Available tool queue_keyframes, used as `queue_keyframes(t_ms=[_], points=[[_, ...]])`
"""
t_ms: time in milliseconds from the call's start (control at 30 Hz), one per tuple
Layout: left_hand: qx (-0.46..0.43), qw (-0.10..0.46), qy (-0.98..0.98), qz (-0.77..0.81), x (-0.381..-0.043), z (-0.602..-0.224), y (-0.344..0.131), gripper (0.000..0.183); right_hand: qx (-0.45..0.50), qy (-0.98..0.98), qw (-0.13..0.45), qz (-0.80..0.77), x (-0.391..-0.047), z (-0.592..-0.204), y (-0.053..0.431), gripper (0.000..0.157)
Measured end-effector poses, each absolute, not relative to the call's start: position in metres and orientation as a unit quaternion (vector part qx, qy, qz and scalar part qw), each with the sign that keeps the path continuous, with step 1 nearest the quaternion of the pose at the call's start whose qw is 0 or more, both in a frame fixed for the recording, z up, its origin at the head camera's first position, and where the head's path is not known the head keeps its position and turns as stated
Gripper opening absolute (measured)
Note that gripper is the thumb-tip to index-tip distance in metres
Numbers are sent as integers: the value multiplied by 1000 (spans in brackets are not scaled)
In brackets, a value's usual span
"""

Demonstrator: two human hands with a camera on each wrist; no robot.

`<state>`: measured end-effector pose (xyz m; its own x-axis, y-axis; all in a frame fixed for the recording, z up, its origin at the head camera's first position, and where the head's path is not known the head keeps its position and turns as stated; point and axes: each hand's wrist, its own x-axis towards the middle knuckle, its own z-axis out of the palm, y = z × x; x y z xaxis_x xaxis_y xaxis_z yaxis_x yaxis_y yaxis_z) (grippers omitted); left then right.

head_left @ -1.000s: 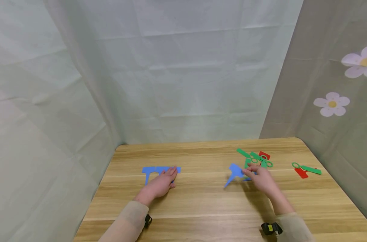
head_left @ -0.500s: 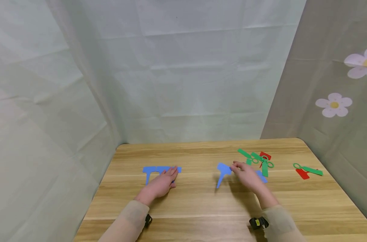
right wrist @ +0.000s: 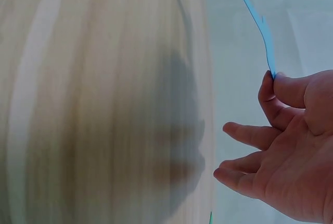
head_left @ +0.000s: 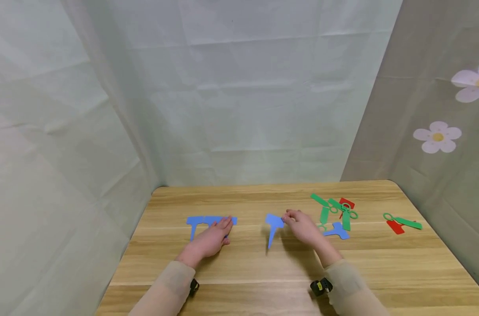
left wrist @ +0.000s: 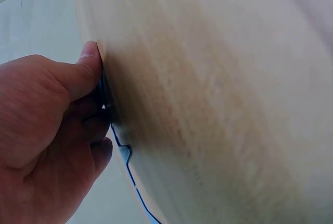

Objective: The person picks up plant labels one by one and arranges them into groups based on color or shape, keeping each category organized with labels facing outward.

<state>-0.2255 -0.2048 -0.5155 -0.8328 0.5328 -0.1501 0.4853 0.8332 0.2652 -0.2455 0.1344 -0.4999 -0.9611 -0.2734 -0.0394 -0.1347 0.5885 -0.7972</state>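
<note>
My left hand [head_left: 209, 240] rests on a row of flat blue T-shaped plant labels, fingers extended. One label [head_left: 194, 221] of the row shows to the left of the hand, while others [head_left: 211, 219] are partly covered by it. Between thumb and index finger, my right hand [head_left: 302, 227] pinches another blue T-shaped plant label [head_left: 274, 221] by the edge of its head. That label is above the table, its pointed stem towards me; in the right wrist view it appears edge-on as a thin blue strip [right wrist: 260, 21], with the other fingers spread apart.
Right of my right hand, a loose blue label [head_left: 338, 231] lies near several green ring-ended tags [head_left: 346, 220] and a red label [head_left: 347, 203]. Farther right, a green tag [head_left: 408, 223] overlaps a red label [head_left: 395, 227]. The wooden table [head_left: 239, 281] ends at a hanging cloth [head_left: 247, 131].
My right hand has carried the pinched blue label leftward from the pile, and the label has turned more upright. A loose blue label behind it is now uncovered. My left hand stays in place.
</note>
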Motion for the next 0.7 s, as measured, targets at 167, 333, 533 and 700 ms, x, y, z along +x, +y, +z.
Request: queue_keyframes(t_ms=[167,333,533,700], points=[[267,114,951,105,-226,-515,-205,62,-132,890,68,-430,-246,-505,123,27],[266,117,951,106,-226,-515,-205,62,-154,891,50,-424,-246,-509,111,26],[264,115,951,109,-226,-514,-204,62,-170,888,42,-424,-249,-509,99,23],[264,116,950,119,-226,-512,-203,62,-166,892,47,-418,-254,-510,93,20]])
